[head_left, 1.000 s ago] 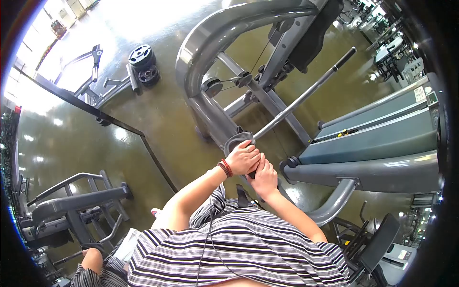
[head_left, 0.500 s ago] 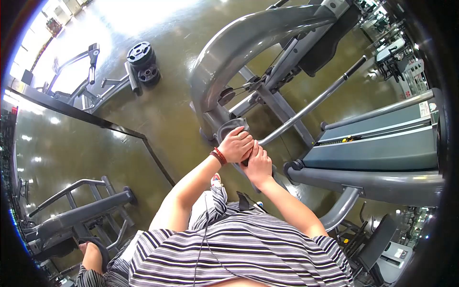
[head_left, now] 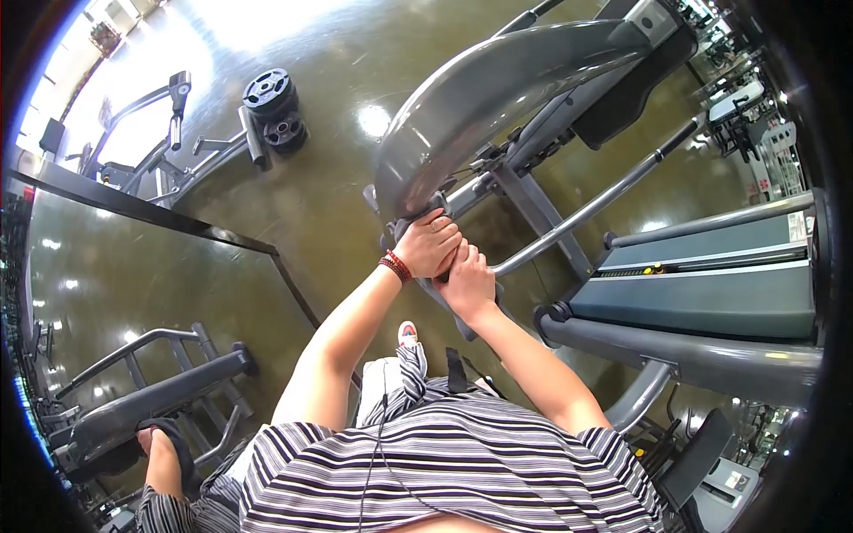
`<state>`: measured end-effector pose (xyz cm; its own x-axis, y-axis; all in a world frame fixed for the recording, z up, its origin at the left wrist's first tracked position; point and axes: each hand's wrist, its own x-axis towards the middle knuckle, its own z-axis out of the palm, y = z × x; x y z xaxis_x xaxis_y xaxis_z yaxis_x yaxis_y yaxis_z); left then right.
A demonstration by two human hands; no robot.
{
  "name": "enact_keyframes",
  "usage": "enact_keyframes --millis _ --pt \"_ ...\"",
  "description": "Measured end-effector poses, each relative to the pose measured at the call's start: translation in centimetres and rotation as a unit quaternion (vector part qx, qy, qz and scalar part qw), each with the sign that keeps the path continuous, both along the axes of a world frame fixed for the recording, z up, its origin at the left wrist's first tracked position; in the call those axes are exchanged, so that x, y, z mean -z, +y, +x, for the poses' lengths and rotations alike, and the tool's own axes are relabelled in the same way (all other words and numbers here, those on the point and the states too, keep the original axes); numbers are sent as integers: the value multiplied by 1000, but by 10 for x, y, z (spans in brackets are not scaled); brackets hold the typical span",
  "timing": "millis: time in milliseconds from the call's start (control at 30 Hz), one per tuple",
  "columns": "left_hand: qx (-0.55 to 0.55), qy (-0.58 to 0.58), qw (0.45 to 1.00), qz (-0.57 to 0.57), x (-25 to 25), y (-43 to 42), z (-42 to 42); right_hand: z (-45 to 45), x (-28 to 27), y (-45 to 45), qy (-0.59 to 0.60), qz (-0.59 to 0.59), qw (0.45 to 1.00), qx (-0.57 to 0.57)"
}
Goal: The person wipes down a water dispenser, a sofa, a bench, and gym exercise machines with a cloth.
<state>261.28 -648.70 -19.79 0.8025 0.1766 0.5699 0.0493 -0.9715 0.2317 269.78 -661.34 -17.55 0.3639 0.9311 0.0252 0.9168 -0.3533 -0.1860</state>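
My left hand [head_left: 428,245], with red bead bracelets [head_left: 396,266] at the wrist, is closed around a dark grey piece [head_left: 437,203] beside the big curved frame of an exercise machine [head_left: 444,124]. Whether that piece is a cloth or a machine grip I cannot tell, since fingers cover most of it. Pressed against the left, slightly lower, my right hand [head_left: 468,283] has its fingers wrapped over the same dark piece. A metal bar with a black grip [head_left: 569,229] slants up and right from close to my right hand.
A treadmill [head_left: 693,293] stands at the right. Black weight plates [head_left: 270,93] sit on a rack at the upper left. A mirror with a dark frame edge [head_left: 178,218] reflects a person's arm [head_left: 164,466] and equipment. My shoe [head_left: 407,334] is on the floor below my hands.
Both hands have shifted slightly left and up, still together on the dark piece. Less of it shows above my left fingers. The machine now appears a little farther right.
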Motion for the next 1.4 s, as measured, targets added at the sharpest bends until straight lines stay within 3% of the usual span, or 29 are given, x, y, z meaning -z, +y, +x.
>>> enact_keyframes --millis 500,733,1100,1400 --pt "-38 62 997 4 0 -6 0 2 3 3 27 8 1000 6" --pt "-111 -40 992 -43 -2 -34 8 6 5 -21 20 34 999 -4" --pt "-112 -16 990 -80 6 -150 31 21 -3 -137 18 -5 999 28" --pt "-5 48 997 -63 -12 -257 58 41 -4 -270 -8 36 998 48"
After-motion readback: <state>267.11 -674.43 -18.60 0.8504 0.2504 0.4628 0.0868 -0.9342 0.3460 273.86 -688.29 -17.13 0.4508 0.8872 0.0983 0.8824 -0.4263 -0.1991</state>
